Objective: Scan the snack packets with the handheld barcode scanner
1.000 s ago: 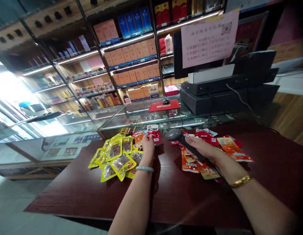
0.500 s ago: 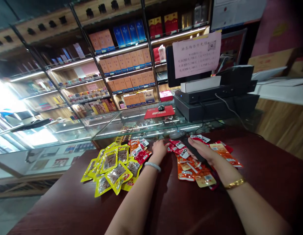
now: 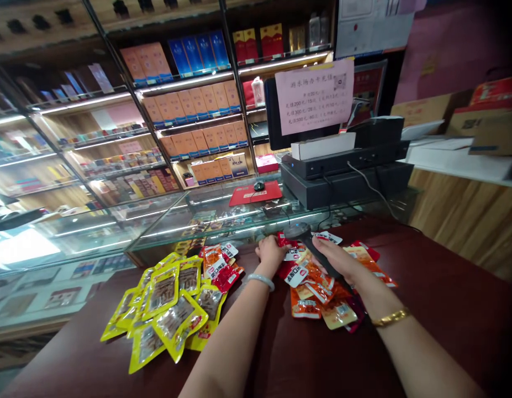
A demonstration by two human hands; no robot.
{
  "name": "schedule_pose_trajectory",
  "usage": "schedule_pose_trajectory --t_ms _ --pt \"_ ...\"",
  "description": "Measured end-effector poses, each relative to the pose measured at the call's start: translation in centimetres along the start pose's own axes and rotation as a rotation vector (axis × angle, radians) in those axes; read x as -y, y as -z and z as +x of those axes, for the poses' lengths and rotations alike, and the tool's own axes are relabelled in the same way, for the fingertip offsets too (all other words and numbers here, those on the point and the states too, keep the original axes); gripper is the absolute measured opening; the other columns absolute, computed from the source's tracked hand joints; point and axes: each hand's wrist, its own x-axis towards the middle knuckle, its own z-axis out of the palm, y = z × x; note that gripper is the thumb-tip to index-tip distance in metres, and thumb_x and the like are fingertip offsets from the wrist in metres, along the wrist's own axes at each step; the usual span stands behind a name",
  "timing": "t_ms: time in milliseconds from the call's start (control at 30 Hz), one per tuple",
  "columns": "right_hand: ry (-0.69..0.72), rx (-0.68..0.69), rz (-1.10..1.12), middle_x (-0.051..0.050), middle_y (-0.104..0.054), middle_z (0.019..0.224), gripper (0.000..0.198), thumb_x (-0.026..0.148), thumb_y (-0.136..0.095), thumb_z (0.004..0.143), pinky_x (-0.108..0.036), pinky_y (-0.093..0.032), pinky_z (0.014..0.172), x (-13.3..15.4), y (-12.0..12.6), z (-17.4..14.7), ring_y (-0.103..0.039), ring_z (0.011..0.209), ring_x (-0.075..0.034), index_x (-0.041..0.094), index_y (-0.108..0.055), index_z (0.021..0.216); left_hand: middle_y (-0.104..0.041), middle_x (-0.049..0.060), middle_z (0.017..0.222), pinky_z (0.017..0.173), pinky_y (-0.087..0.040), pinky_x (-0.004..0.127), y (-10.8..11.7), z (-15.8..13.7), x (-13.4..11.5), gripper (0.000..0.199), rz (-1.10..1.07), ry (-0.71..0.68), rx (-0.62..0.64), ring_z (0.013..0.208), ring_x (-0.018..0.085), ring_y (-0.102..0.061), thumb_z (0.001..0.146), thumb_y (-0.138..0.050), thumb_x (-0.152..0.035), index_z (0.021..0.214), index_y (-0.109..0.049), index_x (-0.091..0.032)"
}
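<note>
Red and orange packets point(image 3: 305, 308) are spreading across a dark bench point(image 3: 289, 365) as a person's right hand point(image 3: 335, 255) is gripping a black scanner point(image 3: 322, 257) over them and the left hand point(image 3: 270, 251) is reaching to their left edge, fingers curling. Yellow packets point(image 3: 175, 315) are lying heaped to the left, with a smaller red-and-orange cluster point(image 3: 222, 276) sitting just beside them. Beyond the bench, a glass case point(image 3: 168, 218) is bearing a mouse point(image 3: 259, 187) on a red mat point(image 3: 239, 195). A black cash drawer point(image 3: 342, 185) and a monitor point(image 3: 273, 127) wearing a pink sign point(image 3: 316, 105) are standing behind the packets, while shelves point(image 3: 185, 84) of boxes are filling the background and cardboard boxes point(image 3: 421, 110) are sitting at far right.

The scanner and right forearm are blocking part of the packets, and the sign is covering much of the monitor. The right hand's lower fingers are mostly hiding behind the handle; the left fingertips are blending into the red wrappers, and whether they are pinching one is impossible to tell. Both forearms are running off the bottom edge.

After gripping a red packet beside the yellow heap a second earlier, the left hand is now working at the opposite pile. The camera is facing farther right, showing more cardboard boxes.
</note>
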Motion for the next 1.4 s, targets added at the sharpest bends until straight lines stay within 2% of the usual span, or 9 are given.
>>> schedule_pose_trajectory --t_ms 133,267,500,767,933,1033,1200,1267,1400 --pt "0.034 -0.010 0.001 0.006 -0.056 0.054 0.051 0.074 -0.058 0.083 -0.023 -0.034 0.039 -0.1 -0.2 0.0 -0.043 0.036 -0.009 0.023 -0.049 0.080 -0.074 0.005 0.105 0.098 -0.036 0.042 0.9 -0.9 1.4 0.035 -0.135 -0.013 -0.117 0.108 0.027 -0.063 0.076 -0.076 -0.044 0.104 -0.064 -0.026" --pt "0.049 -0.002 -0.004 0.007 -0.054 0.054 0.053 0.075 -0.058 0.082 -0.022 -0.033 0.039 0.0 -0.5 -0.3 -0.044 0.036 -0.008 0.023 -0.048 0.079 -0.073 0.000 0.088 0.091 -0.040 0.036 1.8 -1.6 2.4 0.024 -0.275 -0.027 -0.132 0.088 0.020 -0.066 0.077 -0.075 -0.040 0.090 -0.063 -0.024" --pt "0.051 0.082 -0.015 0.007 -0.053 0.054 0.056 0.077 -0.059 0.079 -0.022 -0.033 0.040 0.5 -1.8 -1.0 -0.042 0.037 -0.008 0.022 -0.046 0.077 -0.058 -0.004 0.065 0.065 -0.041 0.025 2.8 -3.3 4.3 0.027 -0.583 0.081 -0.197 0.063 0.013 -0.054 0.084 -0.064 -0.044 0.073 -0.056 -0.021" --pt "-0.003 0.213 0.018 0.006 -0.054 0.056 0.052 0.072 -0.063 0.081 -0.022 -0.033 0.040 -0.1 -3.3 -1.5 -0.043 0.039 -0.008 0.022 -0.051 0.083 -0.049 -0.005 0.060 0.057 -0.034 0.023 4.6 -5.8 7.2 0.026 -0.701 0.105 -0.316 0.056 0.010 -0.044 0.082 -0.064 -0.041 0.069 -0.054 -0.020" --pt "-0.021 0.221 0.025 0.005 -0.054 0.055 0.052 0.072 -0.062 0.083 -0.022 -0.034 0.040 -0.8 -3.3 -1.3 -0.045 0.039 -0.008 0.021 -0.050 0.080 -0.050 -0.005 0.060 0.057 -0.034 0.023 3.9 -5.6 7.7 0.026 -0.720 0.111 -0.328 0.056 0.010 -0.044 0.079 -0.067 -0.041 0.069 -0.055 -0.020" --pt "-0.017 0.226 0.046 0.005 -0.054 0.055 0.052 0.072 -0.061 0.083 -0.023 -0.035 0.040 -0.8 -3.2 -1.1 -0.044 0.039 -0.008 0.021 -0.050 0.080 -0.054 -0.004 0.063 0.061 -0.039 0.024 5.1 -5.3 8.7 0.027 -0.694 0.147 -0.369 0.060 0.012 -0.050 0.084 -0.063 -0.043 0.073 -0.056 -0.019" --pt "-0.030 0.209 0.036 0.005 -0.054 0.055 0.051 0.072 -0.062 0.083 -0.023 -0.034 0.040 -0.8 -3.0 -1.1 -0.044 0.039 -0.009 0.022 -0.053 0.087 -0.066 0.010 0.114 0.097 -0.042 0.040 8.8 -5.7 9.5 0.029 -0.256 0.219 -0.780 0.110 0.026 -0.058 0.086 -0.063 -0.034 0.111 -0.060 -0.019" --pt "-0.038 0.209 0.041 0.006 -0.053 0.055 0.051 0.072 -0.063 0.082 -0.022 -0.032 0.039 -0.8 -3.0 -1.1 -0.042 0.038 -0.008 0.022 -0.053 0.087 -0.065 0.011 0.120 0.103 -0.039 0.042 9.2 -6.2 8.8 0.033 -0.097 0.145 -0.692 0.117 0.027 -0.055 0.087 -0.062 -0.033 0.117 -0.060 -0.020" --pt "-0.019 0.207 0.020 0.005 -0.054 0.055 0.050 0.071 -0.062 0.083 -0.023 -0.036 0.040 -0.9 -3.1 -1.1 -0.043 0.039 -0.008 0.022 -0.052 0.085 -0.068 0.012 0.108 0.099 -0.041 0.043 7.5 -7.3 7.2 0.038 0.151 -0.116 -0.023 0.111 0.031 -0.059 0.080 -0.069 -0.052 0.102 -0.068 -0.021"
